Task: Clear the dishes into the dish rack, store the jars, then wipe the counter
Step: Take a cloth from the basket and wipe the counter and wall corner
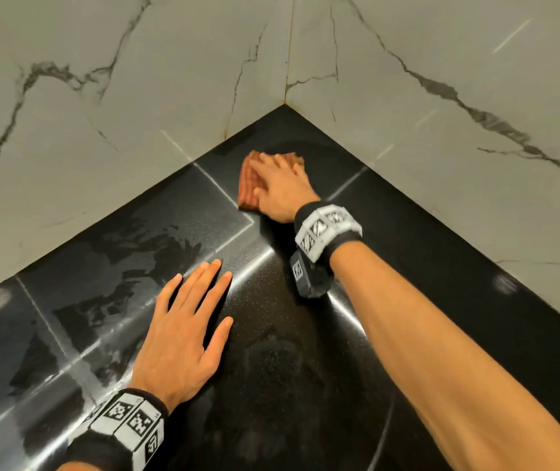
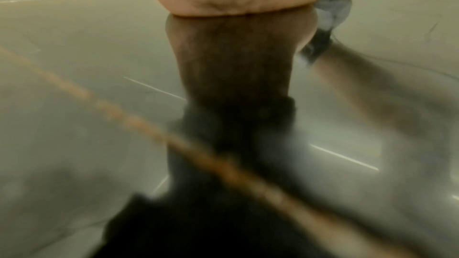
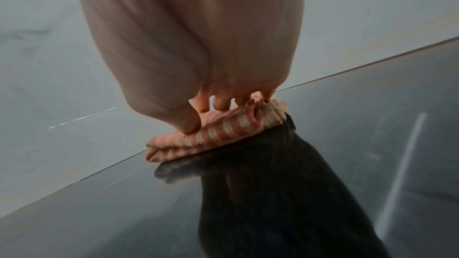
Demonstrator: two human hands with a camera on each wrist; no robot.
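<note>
The folded striped cloth [image 1: 255, 180] lies on the black tabletop [image 1: 305, 334] close to its far corner, where the two marble walls [image 1: 102, 96] meet. Its long axis runs from the near side toward that corner. The right hand [image 1: 280, 188] presses it flat with straight fingers. The left hand [image 1: 183, 331] rests flat on the tabletop, grasping nothing, well apart from the cloth.
</note>
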